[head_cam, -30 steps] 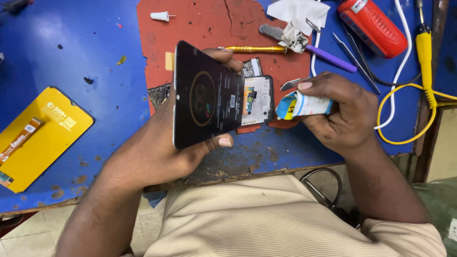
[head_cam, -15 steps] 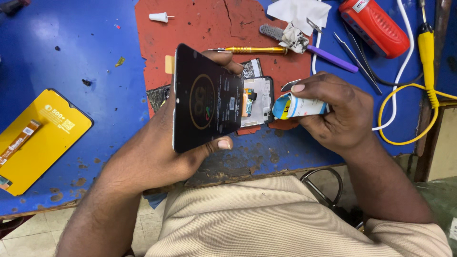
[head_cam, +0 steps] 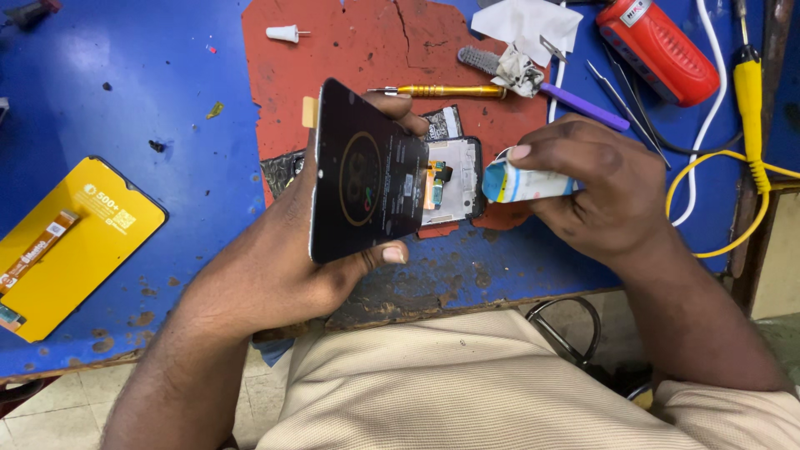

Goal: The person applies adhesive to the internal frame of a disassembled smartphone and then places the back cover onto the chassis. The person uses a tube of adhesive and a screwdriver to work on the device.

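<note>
L hand (head_cam: 283,267): thumb is pressing on the lower edge of a black phone screen panel (head_cam: 362,175) w/ fingertips curling over its top edge, so the fingers are clamping the panel between them, tilting it up off the phone frame (head_cam: 450,179) that is lying open underneath, circuit board showing. Panel is sitting roughly over the red mat (head_cam: 350,50), near bench centre.

R hand (head_cam: 596,192): fingers are closing around a small white-and-blue tube (head_cam: 521,183), thumb lying along its top, nozzle end pointing at the right edge of the phone frame and nearly touching it; can't tell if it's actually making contact.

Outward from there: a yellow-handled screwdriver (head_cam: 450,91) is lying just behind the panel, a purple-handled brush (head_cam: 542,83) w/ a wad of paper on it next to that, tweezers (head_cam: 621,100) further right. A white cap (head_cam: 283,33) is sitting at the top of the mat. Red tool (head_cam: 658,46) is resting at top right, a yellow cable (head_cam: 708,167) is looping beside the R hand. Well apart at far left, a yellow phone-shaped sheet (head_cam: 71,242) is lying on the blue bench (head_cam: 150,100).
</note>
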